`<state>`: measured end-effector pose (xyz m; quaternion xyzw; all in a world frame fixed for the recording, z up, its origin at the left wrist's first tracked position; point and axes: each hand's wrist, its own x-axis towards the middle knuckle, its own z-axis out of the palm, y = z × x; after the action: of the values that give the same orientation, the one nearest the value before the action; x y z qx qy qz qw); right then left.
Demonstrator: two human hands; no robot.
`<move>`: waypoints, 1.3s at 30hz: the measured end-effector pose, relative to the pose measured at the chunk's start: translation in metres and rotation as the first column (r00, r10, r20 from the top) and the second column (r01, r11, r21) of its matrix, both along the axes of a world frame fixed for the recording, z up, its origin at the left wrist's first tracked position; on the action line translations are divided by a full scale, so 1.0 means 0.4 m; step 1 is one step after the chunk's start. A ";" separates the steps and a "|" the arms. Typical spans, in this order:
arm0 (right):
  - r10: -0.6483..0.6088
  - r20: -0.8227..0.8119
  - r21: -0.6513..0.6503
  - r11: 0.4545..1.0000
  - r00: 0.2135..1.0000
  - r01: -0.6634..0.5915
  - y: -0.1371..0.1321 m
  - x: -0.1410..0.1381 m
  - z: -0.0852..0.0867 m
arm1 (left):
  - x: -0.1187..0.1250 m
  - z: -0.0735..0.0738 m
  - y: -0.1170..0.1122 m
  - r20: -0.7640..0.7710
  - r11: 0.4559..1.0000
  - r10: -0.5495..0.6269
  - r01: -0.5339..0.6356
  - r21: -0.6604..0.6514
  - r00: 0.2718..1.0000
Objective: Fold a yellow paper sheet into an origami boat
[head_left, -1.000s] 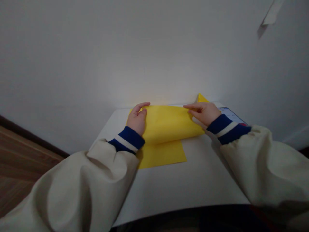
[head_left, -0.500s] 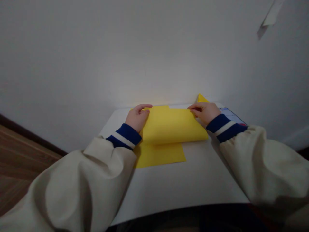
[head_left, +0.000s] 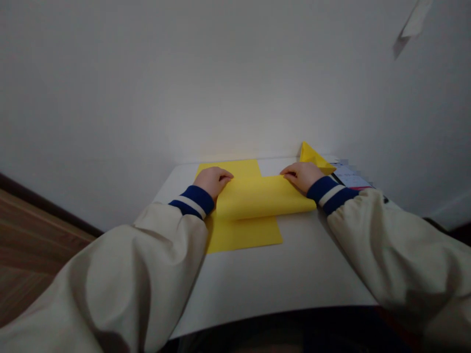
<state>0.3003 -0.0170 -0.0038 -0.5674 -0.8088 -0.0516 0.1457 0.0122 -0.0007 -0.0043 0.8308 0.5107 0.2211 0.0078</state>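
A sheet of yellow paper [head_left: 263, 198] curves over on itself between my two hands, its bend facing me. My left hand [head_left: 213, 180] pinches the far edge of this sheet near its left corner. At the right corner of that same edge, my right hand [head_left: 302, 175] grips it between thumb and fingertips. Beneath lies another yellow sheet [head_left: 245, 235], flat on the white table; its near part and its far left part show, while the middle is covered by the curved sheet.
A folded yellow paper shape [head_left: 314, 158] stands behind my right hand. A phone with a lit screen [head_left: 349, 175] lies to its right, partly behind my sleeve. The white table [head_left: 283, 274] meets a pale wall [head_left: 235, 88]. Wooden boards [head_left: 33, 245] show at lower left.
Both hands have come a little nearer to me, drawing the sheet's far edge back with them. My left fingers have closed on the edge. More of the lower sheet and the folded shape shows.
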 end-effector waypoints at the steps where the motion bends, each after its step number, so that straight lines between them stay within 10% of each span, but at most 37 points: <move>1: 0.001 0.014 -0.001 1.000 1.000 -0.001 0.001 0.000 0.000 | 0.000 -0.001 0.002 -0.012 1.000 -0.005 0.005 -0.003 1.000; 39: -0.040 -0.015 -0.032 0.999 0.999 0.039 0.005 -0.009 0.003 | -0.010 -0.016 0.030 -0.120 0.994 -0.110 0.111 0.007 0.987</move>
<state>0.2966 -0.0150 -0.0026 -0.5858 -0.7971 -0.0372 0.1420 0.0083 0.0112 -0.0106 0.8696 0.4619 0.1736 -0.0161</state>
